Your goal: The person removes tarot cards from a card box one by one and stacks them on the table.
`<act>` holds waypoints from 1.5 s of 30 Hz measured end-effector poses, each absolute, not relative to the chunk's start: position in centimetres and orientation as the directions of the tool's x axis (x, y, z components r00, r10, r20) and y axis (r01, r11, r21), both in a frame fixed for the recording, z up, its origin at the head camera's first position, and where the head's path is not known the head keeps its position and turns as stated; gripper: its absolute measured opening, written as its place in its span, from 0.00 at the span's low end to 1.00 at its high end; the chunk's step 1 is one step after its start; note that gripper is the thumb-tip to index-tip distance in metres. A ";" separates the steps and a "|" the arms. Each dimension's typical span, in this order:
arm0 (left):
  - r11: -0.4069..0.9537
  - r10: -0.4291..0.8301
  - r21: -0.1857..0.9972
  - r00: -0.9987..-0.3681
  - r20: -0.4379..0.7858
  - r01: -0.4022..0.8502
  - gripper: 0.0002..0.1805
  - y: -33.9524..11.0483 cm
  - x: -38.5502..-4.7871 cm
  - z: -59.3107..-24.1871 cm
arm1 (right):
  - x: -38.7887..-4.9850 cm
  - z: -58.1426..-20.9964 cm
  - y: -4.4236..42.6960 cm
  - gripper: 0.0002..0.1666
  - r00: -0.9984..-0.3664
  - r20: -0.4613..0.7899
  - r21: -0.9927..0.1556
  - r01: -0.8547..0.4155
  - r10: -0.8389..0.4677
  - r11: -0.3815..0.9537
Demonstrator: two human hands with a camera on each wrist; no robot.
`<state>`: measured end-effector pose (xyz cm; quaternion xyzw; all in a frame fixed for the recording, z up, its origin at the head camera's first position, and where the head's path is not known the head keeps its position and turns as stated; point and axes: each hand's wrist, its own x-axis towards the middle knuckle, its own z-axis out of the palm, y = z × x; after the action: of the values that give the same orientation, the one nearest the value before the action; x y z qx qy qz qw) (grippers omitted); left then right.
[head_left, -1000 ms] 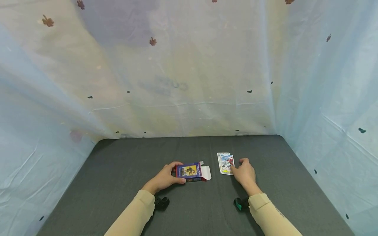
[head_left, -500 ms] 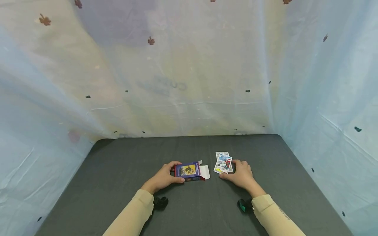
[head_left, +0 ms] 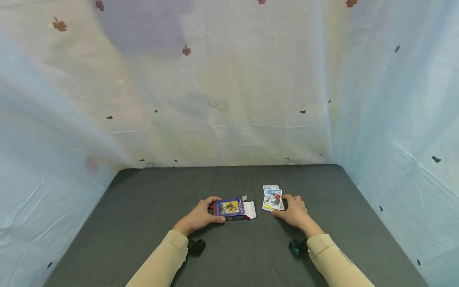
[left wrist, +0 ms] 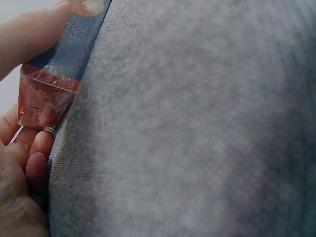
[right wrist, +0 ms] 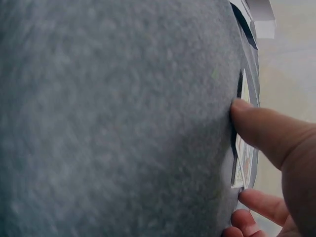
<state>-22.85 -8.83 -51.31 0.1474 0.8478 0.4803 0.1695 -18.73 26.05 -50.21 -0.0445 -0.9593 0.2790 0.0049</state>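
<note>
My left hand [head_left: 200,215] grips a purple card box [head_left: 228,207] by its left end, thumb on the near side. The box lies on the table, its white flap [head_left: 250,210] folded out to the right. In the left wrist view, the thumb presses the blue side of the box [left wrist: 74,44] and several fingers lie by its red end. To the right are overlapping picture cards [head_left: 272,199], the top one slightly tilted. My right hand [head_left: 295,213] holds them at the edges, thumb at the near edge and fingers at the right. The right wrist view shows the cards [right wrist: 245,158] edge-on.
A dark grey cloth-covered table [head_left: 236,255] carries everything. Pale patterned curtains [head_left: 229,99] hang behind it and at both sides. Black straps [head_left: 195,247] sit at both wrists.
The right thumb has gone from the right edge of the cards to their near edge. The top card slid left and turned, then partly turned back. The left hand and box stay in place.
</note>
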 end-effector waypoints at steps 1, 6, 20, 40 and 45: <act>0.494 0.415 0.865 -0.898 -0.145 0.088 0.40 -8.8 -22.9 -51.3 | -18.8 -50.2 26.2 0.47 -0.996 -0.021 -0.537 0.083 0.085 0.840; 0.497 0.416 0.863 -0.897 -0.148 0.089 0.40 -8.8 -22.9 -51.2 | -18.9 -50.2 26.6 0.42 -0.996 -0.044 -0.549 0.088 0.076 0.831; 0.498 0.410 0.864 -0.899 -0.154 0.080 0.40 -8.8 -22.8 -51.3 | -19.0 -50.0 26.7 0.35 -0.995 -0.074 -0.568 0.098 0.068 0.817; 0.500 0.423 0.860 -0.895 -0.138 0.103 0.41 -8.9 -23.2 -51.6 | -18.9 -50.1 23.8 0.26 -0.977 0.162 -0.773 -0.037 0.140 0.634; 0.490 0.437 0.865 -0.890 -0.131 0.113 0.40 -9.0 -23.1 -51.5 | -18.4 -50.2 22.3 0.28 -0.976 0.153 -0.818 -0.039 0.153 0.574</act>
<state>-23.13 -8.97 -51.53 0.1625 0.8462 0.4783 0.1695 -18.42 22.28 -50.18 -0.0324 -0.8810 0.4603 0.1039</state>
